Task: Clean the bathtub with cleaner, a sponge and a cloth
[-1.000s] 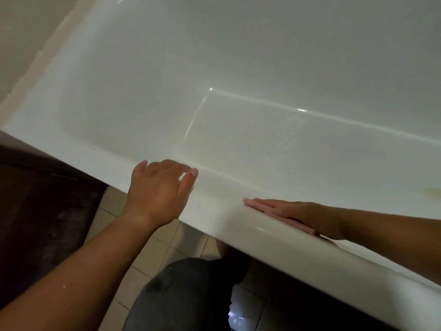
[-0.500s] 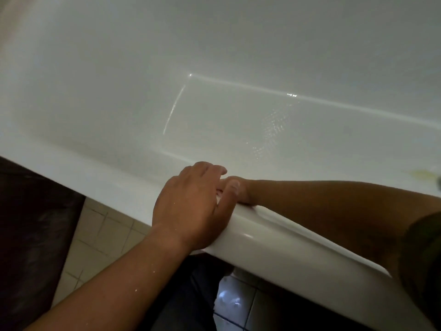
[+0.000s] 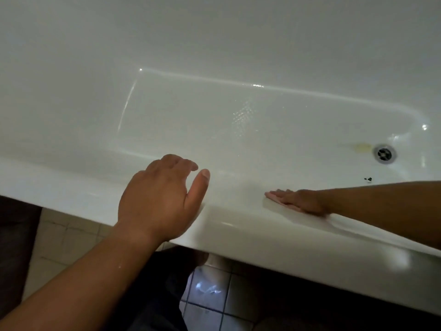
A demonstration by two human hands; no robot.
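Bathtub (image 3: 214, 56): white, glossy, seen from above its near rim. Drain (image 3: 384, 154) sits on the tub floor at the right end; all places below are taken from it.

Yellowish stain (image 3: 361, 146) just left of the drain, touching its ring or nearly so. A few dark specks (image 3: 368, 179) on the tub floor a little nearer the viewer than the drain. Patch of fine droplets (image 3: 243, 113) on the tub floor, well left of the drain.

Right grip (image 3: 296, 199): a bare hand on the near rim, left of the drain and nearer the viewer. Fingers straight and together, palm down, pressing flat. Under the fingertips a thin pink cloth (image 3: 272, 196) lies on the rim; only its leading edge shows, the rest is under the hand.

Left grip (image 3: 162, 197): a bare hand further left of the drain, on the same rim, well apart from the right grip. It holds nothing. Palm rests on the rim, fingers bent loosely over the inner edge, thumb spread out to the side and lying on the rim top.

Floor tiles (image 3: 71, 235) show below the rim, far left of the drain; one tile under the rim carries a bright wet glint. Dark trouser leg (image 3: 155, 295) lies between the forearms, below the rim.
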